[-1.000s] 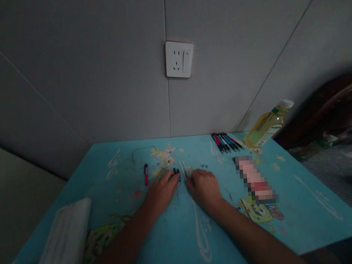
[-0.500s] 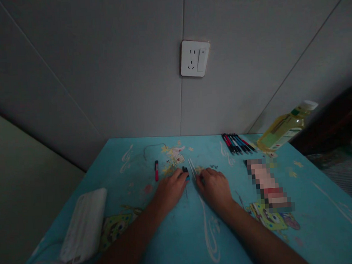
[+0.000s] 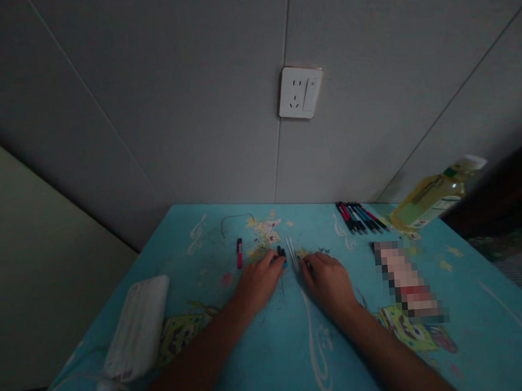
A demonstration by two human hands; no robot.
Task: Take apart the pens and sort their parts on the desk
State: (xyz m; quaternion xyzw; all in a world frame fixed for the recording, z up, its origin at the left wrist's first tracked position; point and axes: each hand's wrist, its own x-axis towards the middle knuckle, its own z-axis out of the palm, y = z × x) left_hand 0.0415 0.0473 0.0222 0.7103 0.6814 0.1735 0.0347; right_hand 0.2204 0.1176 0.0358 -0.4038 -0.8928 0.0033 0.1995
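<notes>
My left hand (image 3: pixel 258 280) rests on the table with thumb and fingers closed round a short blue-and-black marker (image 3: pixel 282 253), whose dark top sticks out past the fingertips. Close by on the right, my right hand (image 3: pixel 328 279) is curled on the table. Something dark shows at its fingertips, too small to name. Two thin pale sticks (image 3: pixel 290 252) lie between the hands, their near ends beside my right fingers. Left of my left hand lies a red marker with a black cap (image 3: pixel 239 254).
Several pens (image 3: pixel 359 217) lie in a row at the back right, beside a bottle of yellow liquid (image 3: pixel 435 196). A blurred-out flat item (image 3: pixel 407 280) is right of my right hand. A white power strip (image 3: pixel 138 326) with a cable sits at the left. The wall holds a socket (image 3: pixel 301 92).
The whole view has shifted, so everything appears slightly further right and lower. Both hands keep nearly the same places on the table, with the same closed grips.
</notes>
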